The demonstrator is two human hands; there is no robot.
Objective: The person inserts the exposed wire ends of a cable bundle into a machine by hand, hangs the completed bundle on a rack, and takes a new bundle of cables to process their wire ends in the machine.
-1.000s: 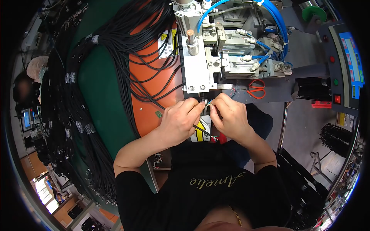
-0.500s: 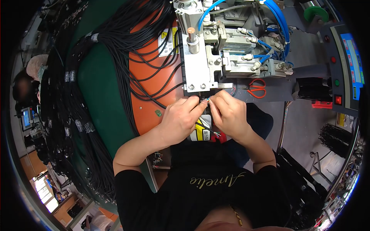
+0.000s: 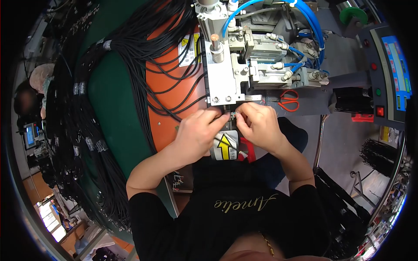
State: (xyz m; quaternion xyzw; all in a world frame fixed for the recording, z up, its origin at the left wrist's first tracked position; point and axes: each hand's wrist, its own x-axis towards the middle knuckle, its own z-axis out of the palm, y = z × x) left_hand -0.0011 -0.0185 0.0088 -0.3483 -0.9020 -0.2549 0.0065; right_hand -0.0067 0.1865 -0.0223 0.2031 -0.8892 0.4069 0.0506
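Observation:
In the head view my left hand (image 3: 201,132) is closed, thumb and index finger pinched around a black cable (image 3: 226,114) just below the metal press head (image 3: 222,78). Thin coloured wires (image 3: 233,115) fan out from the cable end between my hands. My right hand (image 3: 260,125) pinches at these wires with thumb and index finger, its other fingers curled. Below my hands, another cable end with bare wire tips (image 3: 243,153) crosses beside a white label with a yellow arrow (image 3: 225,150). My fingers hide part of the held cable.
Many black cables (image 3: 130,45) lie over the orange surface (image 3: 167,85) and green table (image 3: 111,100) on the left. Red-handled scissors (image 3: 289,101) lie right of the press. Air cylinders with blue hoses (image 3: 322,30) and a control panel (image 3: 394,71) stand further right.
My left hand has shifted slightly left and down, opening a small gap between my fingertips where the wires now show. The lower cable end has moved slightly, and more of the arrow label shows.

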